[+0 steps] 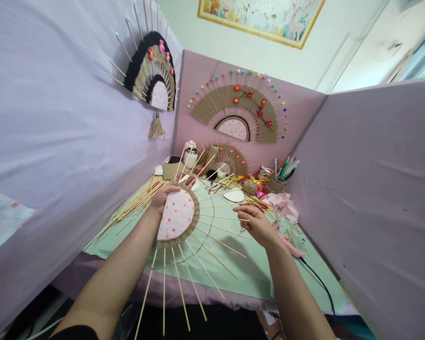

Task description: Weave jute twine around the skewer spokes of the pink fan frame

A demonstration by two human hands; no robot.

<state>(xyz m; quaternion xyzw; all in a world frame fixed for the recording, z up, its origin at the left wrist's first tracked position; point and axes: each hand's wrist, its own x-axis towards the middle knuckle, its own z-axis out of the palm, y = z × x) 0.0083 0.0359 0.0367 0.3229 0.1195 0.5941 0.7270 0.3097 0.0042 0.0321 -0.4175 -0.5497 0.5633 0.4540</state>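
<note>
My left hand (pixel 163 196) grips the upper edge of a half-round fan (pixel 177 215), thumb on its face. The fan's centre is white cloth with red dots, rimmed by a band of woven brown twine (pixel 196 212). Thin wooden sticks (pixel 216 248) radiate from that band. A loose strand of twine (pixel 212 226) curves across the sticks, apart from the band. My right hand (pixel 255 224) is at the outer end of a stick on the fan's right side, thumb and forefinger pinched together. What they pinch is too small to make out.
Loose sticks (pixel 136 200) lie on the green tabletop (pixel 241 269) at left. Behind stand a jar (pixel 190 158) and a pot of tools (pixel 275 184). A twine ball (pixel 250 186), a white oval (pixel 233 195) and a pink corded tool (pixel 292 248) lie rightward. Finished fans (pixel 207 111) hang behind.
</note>
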